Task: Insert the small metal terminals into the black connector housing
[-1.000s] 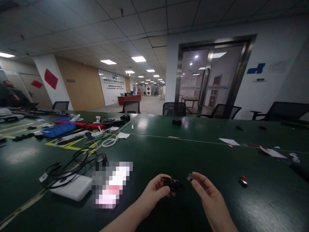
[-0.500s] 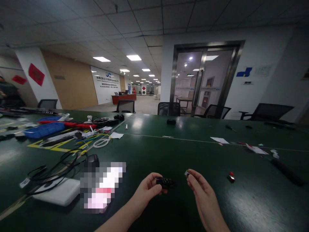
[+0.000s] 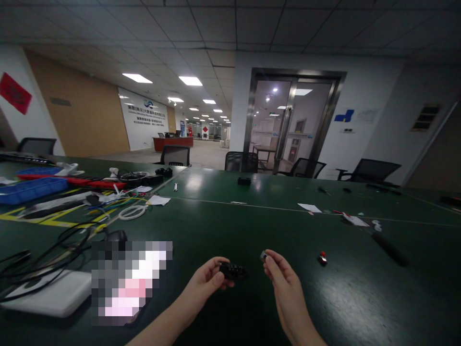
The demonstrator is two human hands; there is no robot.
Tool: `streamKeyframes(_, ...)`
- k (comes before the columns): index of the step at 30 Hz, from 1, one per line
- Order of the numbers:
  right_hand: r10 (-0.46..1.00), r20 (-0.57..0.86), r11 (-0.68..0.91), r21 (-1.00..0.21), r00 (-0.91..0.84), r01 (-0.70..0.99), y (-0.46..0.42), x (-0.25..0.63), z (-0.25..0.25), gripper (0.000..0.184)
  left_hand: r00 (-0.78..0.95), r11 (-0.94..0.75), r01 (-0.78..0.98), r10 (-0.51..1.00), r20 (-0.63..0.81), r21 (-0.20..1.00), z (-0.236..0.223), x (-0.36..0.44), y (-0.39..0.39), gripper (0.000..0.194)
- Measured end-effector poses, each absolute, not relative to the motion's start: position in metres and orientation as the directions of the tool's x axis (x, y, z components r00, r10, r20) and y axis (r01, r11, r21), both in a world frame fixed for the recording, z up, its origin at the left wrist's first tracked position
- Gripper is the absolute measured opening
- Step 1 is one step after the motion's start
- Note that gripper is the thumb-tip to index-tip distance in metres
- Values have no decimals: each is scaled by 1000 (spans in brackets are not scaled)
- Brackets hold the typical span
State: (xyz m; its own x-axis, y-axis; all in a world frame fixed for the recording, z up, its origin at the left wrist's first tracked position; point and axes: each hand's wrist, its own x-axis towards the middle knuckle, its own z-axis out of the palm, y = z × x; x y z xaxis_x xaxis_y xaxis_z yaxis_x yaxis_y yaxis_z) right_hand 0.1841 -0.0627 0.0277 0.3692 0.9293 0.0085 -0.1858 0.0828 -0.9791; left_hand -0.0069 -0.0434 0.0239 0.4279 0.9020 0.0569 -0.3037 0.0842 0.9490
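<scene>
My left hand [image 3: 205, 281] is closed in a pinch on a small black plastic part [image 3: 233, 271], held just above the dark green table [image 3: 252, 230]. A short gap to its right, my right hand [image 3: 283, 281] pinches a tiny silvery piece [image 3: 264, 255] between thumb and fingertips. The two held pieces are apart, not touching. Both forearms come in from the bottom edge of the view.
A small red-and-black part [image 3: 321, 258] lies right of my hands. A white box [image 3: 50, 298] under black cables [image 3: 46, 250] and a blurred-out patch lie left. Blue tray [image 3: 30, 189], white cable ring [image 3: 132, 212], papers, black tool [image 3: 389, 248] and chairs stand farther off.
The view has turned to the right, so everything slid left in the picture. Both hands keep their pinches with about the same gap between them.
</scene>
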Motion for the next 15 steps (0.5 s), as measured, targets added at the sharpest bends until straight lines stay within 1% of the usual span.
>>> streamKeyframes(10, 927, 1, 65, -985, 376, -158, -63, 184, 29, 39, 461, 104, -295, 886, 46, 950, 25, -9, -44, 40)
streamKeyframes(15, 920, 3, 65, -987, 392, -145, -64, 183, 32, 41, 441, 106, -301, 896, 39, 948, 22, -7, -45, 40)
